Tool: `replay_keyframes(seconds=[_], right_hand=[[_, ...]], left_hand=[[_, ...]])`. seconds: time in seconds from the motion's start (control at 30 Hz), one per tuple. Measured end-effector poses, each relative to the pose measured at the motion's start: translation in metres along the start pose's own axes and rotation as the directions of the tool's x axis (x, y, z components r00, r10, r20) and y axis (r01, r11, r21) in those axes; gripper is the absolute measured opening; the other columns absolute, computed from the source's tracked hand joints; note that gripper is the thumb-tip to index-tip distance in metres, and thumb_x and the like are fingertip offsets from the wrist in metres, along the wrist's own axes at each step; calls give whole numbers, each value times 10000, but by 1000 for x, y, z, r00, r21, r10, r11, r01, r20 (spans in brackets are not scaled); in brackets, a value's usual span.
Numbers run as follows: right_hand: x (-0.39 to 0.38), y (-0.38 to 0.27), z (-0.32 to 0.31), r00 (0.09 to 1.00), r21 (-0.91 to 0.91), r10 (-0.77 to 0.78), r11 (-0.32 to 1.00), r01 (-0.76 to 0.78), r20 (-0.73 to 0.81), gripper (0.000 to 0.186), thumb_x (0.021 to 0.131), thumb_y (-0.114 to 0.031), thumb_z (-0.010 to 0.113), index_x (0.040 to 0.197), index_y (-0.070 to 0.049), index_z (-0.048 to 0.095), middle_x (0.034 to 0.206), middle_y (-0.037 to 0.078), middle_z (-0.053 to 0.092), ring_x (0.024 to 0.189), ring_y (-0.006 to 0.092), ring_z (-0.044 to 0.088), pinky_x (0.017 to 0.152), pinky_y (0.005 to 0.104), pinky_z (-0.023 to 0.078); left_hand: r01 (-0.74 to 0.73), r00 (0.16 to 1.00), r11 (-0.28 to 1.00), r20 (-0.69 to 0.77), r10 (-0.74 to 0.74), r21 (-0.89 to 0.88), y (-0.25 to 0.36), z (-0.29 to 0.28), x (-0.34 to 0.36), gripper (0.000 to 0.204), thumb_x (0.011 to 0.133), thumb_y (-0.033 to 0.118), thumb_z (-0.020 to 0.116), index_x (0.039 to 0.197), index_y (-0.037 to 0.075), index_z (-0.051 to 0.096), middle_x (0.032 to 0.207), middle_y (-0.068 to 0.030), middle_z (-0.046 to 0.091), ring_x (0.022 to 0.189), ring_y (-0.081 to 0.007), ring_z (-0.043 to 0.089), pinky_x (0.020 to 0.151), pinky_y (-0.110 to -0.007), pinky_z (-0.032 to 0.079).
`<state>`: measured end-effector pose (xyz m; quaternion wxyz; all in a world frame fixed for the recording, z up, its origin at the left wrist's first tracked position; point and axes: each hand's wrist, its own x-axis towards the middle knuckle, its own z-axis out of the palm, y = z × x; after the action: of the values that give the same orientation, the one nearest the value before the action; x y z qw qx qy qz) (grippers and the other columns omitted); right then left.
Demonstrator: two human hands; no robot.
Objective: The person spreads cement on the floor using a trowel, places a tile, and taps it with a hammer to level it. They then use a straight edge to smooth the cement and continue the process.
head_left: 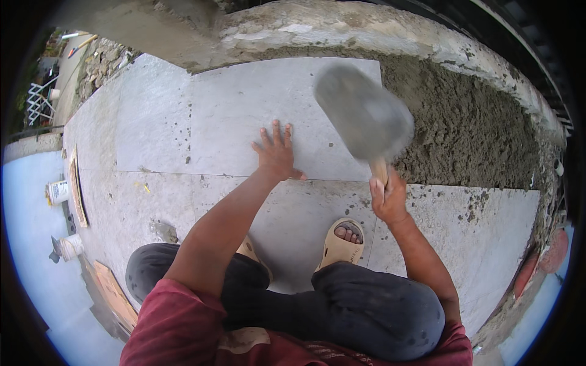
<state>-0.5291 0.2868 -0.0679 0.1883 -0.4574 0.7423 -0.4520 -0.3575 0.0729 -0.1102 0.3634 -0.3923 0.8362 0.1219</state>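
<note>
My right hand point(390, 198) is closed round the wooden handle of a rubber mallet point(363, 113). The mallet's big grey head is raised over the right part of a large grey tile point(244, 91) and is blurred by motion. My left hand point(278, 152) lies flat on that tile near its front edge, fingers spread. Along the tile's right edge is a bed of wet, dark mortar point(464, 122). Under my feet are more grey tiles point(293, 213), with thin joints between them and splashes of mortar on top.
A rough concrete kerb point(366, 24) runs along the far side. White buckets point(58, 192) and wooden boards point(116, 293) stand or lie at the left. Rubble point(101, 67) is heaped at the far left. A reddish round object point(553, 251) is at the right edge.
</note>
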Motion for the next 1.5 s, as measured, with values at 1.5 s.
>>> replay_keyframes(seconds=[1.5], right_hand=[[121,-81,143,767,-79,56,997,-7,639,331,967,-284,568,851,23,526,649,235,589,611,410,623,552,442,469]], left_hand=[[396,884,581,124,-451,-711,-48,45,-23,1477,600,704,772,1443,-182,-57,1521,-386,-103,1407,-557,-108,1120,-654,34]])
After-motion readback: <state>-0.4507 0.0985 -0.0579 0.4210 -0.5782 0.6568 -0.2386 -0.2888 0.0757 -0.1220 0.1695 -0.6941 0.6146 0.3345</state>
